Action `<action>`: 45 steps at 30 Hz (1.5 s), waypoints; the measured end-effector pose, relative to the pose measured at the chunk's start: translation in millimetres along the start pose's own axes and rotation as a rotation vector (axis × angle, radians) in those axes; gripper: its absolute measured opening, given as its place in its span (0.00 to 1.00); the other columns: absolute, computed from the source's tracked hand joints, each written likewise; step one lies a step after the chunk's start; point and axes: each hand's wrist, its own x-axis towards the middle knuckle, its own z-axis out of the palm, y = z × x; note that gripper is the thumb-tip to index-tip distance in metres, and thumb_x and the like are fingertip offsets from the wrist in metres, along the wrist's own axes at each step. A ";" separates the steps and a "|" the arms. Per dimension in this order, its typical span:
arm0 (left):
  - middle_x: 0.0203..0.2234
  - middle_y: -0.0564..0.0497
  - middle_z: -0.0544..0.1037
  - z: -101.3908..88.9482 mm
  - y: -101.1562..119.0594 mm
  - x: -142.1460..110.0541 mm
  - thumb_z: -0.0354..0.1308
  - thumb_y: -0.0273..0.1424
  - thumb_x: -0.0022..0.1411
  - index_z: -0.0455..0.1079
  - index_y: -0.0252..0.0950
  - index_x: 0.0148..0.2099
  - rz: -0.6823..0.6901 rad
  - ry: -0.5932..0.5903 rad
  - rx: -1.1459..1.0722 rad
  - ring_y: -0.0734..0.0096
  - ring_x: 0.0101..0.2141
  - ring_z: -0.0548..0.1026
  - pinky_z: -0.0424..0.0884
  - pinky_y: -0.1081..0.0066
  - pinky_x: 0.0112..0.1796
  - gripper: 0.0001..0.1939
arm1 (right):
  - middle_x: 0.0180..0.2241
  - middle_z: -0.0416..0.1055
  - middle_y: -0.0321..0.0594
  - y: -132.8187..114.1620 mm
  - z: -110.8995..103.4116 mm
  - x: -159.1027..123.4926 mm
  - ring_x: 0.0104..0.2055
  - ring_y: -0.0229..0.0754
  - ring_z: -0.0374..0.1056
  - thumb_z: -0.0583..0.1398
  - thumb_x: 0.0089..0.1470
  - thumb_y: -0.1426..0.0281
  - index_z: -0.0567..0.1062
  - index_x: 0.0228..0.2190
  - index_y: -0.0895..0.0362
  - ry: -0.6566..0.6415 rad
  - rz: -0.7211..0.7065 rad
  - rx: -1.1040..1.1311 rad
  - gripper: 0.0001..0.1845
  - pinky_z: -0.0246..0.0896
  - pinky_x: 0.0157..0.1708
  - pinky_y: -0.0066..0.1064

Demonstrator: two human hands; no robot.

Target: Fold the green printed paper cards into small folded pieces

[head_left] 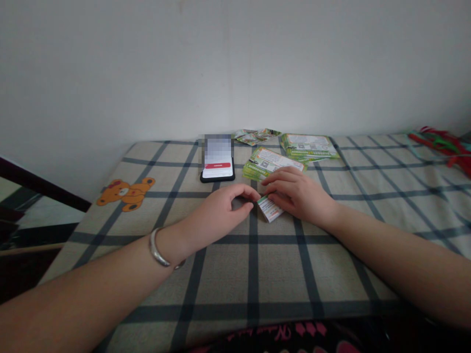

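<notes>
On the checked bench (221, 284), the left hand (221, 206) curls loosely at the leaflet's nine o'clock, fingers apparently empty; whether they touch it, I can't tell. The right hand's (309, 196) fingers pinch the small folded leaflet (270, 210) at centre, hiding its right end. Their knuckles crowd the card stack (274, 161) at twelve; a careless nudge could scatter it. The phone (218, 172), at eleven, has its upper screen pixelated.
</notes>
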 end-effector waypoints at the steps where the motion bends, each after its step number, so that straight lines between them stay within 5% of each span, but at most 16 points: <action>1: 0.36 0.55 0.77 -0.2 -0.5 0.0 0.53 0.24 0.60 0.71 0.37 0.41 0.006 0.001 -0.011 0.72 0.38 0.74 0.70 0.67 0.47 0.08 | 0.44 0.74 0.44 0.0 -0.5 0.2 0.48 0.46 0.66 0.57 0.60 0.70 0.76 0.37 0.58 0.013 0.000 0.026 0.08 0.61 0.51 0.39; 12: 0.34 0.54 0.76 -1.2 3.8 -2.8 0.57 0.29 0.62 0.70 0.37 0.42 0.078 0.074 -0.001 0.71 0.37 0.74 0.72 0.69 0.39 0.05 | 0.35 0.76 0.40 -14.9 -6.7 -1.3 0.41 0.43 0.70 0.58 0.59 0.72 0.75 0.36 0.55 0.171 0.125 0.164 0.05 0.65 0.44 0.37; 27: 0.31 0.55 0.77 -2.3 2.9 -3.6 0.56 0.25 0.61 0.71 0.36 0.38 0.137 0.128 0.125 0.76 0.32 0.74 0.70 0.75 0.35 0.04 | 0.37 0.77 0.39 -16.8 -2.3 -0.3 0.42 0.41 0.70 0.58 0.59 0.72 0.76 0.40 0.55 0.152 0.069 0.197 0.08 0.64 0.45 0.35; 34: 0.31 0.54 0.76 -2.5 -4.0 0.8 0.56 0.27 0.60 0.70 0.35 0.37 0.046 0.164 -0.006 0.74 0.31 0.75 0.71 0.73 0.34 0.03 | 0.39 0.75 0.41 -16.8 -1.8 -1.6 0.39 0.42 0.69 0.62 0.53 0.68 0.74 0.42 0.56 0.098 0.273 0.212 0.13 0.64 0.37 0.33; 40: 0.31 0.54 0.76 -2.7 -5.8 0.0 0.56 0.29 0.61 0.71 0.36 0.39 0.046 0.151 0.022 0.75 0.30 0.74 0.72 0.72 0.34 0.04 | 0.27 0.71 0.36 -12.7 4.6 -1.5 0.25 0.35 0.63 0.61 0.53 0.68 0.73 0.33 0.56 0.107 0.374 0.255 0.06 0.57 0.25 0.27; 45: 0.34 0.53 0.77 -1.0 -9.5 0.4 0.57 0.29 0.60 0.70 0.36 0.42 0.045 0.149 -0.003 0.73 0.34 0.76 0.74 0.71 0.36 0.06 | 0.24 0.69 0.34 -12.6 6.8 -1.7 0.25 0.35 0.62 0.62 0.52 0.67 0.73 0.31 0.56 0.099 0.433 0.338 0.05 0.55 0.23 0.26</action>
